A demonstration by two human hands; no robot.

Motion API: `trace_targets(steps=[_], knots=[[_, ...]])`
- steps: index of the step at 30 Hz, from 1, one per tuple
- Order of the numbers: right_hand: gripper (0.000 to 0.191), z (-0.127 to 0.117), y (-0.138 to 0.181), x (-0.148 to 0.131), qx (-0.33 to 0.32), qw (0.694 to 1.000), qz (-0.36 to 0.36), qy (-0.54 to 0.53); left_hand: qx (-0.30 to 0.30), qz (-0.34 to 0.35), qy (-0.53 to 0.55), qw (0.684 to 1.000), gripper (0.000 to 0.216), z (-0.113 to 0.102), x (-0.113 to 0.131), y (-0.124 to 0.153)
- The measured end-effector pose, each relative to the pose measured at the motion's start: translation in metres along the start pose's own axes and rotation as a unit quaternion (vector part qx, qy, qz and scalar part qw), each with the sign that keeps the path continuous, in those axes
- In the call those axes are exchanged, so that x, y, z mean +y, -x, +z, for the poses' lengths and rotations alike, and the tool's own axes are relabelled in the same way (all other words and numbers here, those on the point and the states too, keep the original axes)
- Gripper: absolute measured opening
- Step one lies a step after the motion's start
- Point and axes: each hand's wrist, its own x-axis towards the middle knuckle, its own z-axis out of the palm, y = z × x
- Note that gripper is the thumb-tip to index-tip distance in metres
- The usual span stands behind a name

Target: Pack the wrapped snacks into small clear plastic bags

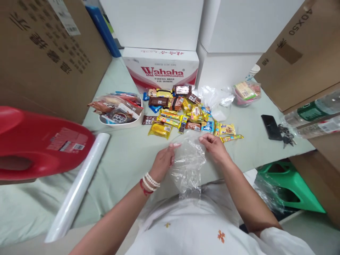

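Note:
A clear plastic bag (pixel 188 159) hangs between my two hands at the table's front edge, its lower end over my lap. My left hand (pixel 162 161) pinches the bag's upper left rim; white beads and a red band circle that wrist. At the upper right rim, my right hand (pixel 214 146) has thumb and fingers closed on the plastic. Just beyond the bag lies a pile of wrapped snacks (pixel 160 130) in yellow, brown and blue packets. More crumpled clear bags (pixel 218 101) sit behind the pile on the right.
A white basket (pixel 120 124) of packets stands left of the pile. A Wahaha carton (pixel 162 69) backs it. At right are a pink bowl (pixel 243 101), a phone (pixel 271 126), keys (pixel 287 136) and bottles (pixel 316 109). A plastic roll (pixel 79 184) and red stool (pixel 45 141) flank the left.

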Motion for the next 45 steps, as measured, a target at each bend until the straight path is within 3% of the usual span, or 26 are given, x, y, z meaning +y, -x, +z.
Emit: trace_targets(steps=[3, 5, 9, 12, 18, 24, 27, 34, 38, 41, 45], knots=[[0.043, 0.002, 0.0, -0.004, -0.048, 0.999, -0.008, 0.002, 0.071, 0.093, -0.165, 0.979, 0.074, -0.008, 0.003, 0.0], [0.044, 0.005, 0.002, -0.008, -0.086, 0.996, -0.017, 0.004, 0.086, 0.117, -0.208, 0.967, 0.08, -0.009, 0.005, -0.004], [0.043, 0.008, 0.003, -0.011, -0.119, 0.992, -0.023, -0.025, 0.021, 0.027, -0.101, 0.994, 0.062, -0.001, 0.0, -0.019], [0.04, -0.001, -0.001, -0.002, -0.09, 0.995, -0.005, -0.037, 0.002, -0.024, 0.016, 1.0, 0.046, 0.006, -0.008, -0.024], [0.037, -0.017, 0.007, 0.011, 0.08, 0.996, -0.007, 0.041, 0.035, -0.02, 0.164, 0.986, 0.047, 0.013, -0.009, -0.011], [0.052, 0.033, 0.035, 0.004, -0.023, 0.998, 0.059, 0.008, -0.017, -0.002, 0.221, 0.975, 0.055, 0.025, 0.001, 0.003], [0.045, 0.048, 0.032, 0.007, -0.052, 0.99, 0.098, -0.085, -0.012, -0.022, 0.256, 0.966, 0.061, 0.022, 0.002, 0.004], [0.039, 0.023, 0.014, 0.005, -0.025, 0.957, 0.141, -0.253, 0.064, -0.044, 0.324, 0.943, 0.059, -0.003, -0.011, 0.0], [0.038, 0.019, 0.014, 0.001, -0.019, 0.941, 0.125, -0.314, 0.082, -0.044, 0.346, 0.934, 0.063, -0.009, -0.016, -0.001], [0.042, 0.026, 0.018, 0.0, -0.078, 0.931, 0.149, -0.323, 0.071, -0.05, 0.334, 0.938, 0.066, -0.011, -0.017, -0.001], [0.07, 0.032, 0.022, 0.0, -0.183, 0.932, 0.201, -0.24, 0.068, -0.068, 0.309, 0.946, 0.069, -0.019, -0.018, -0.003]])
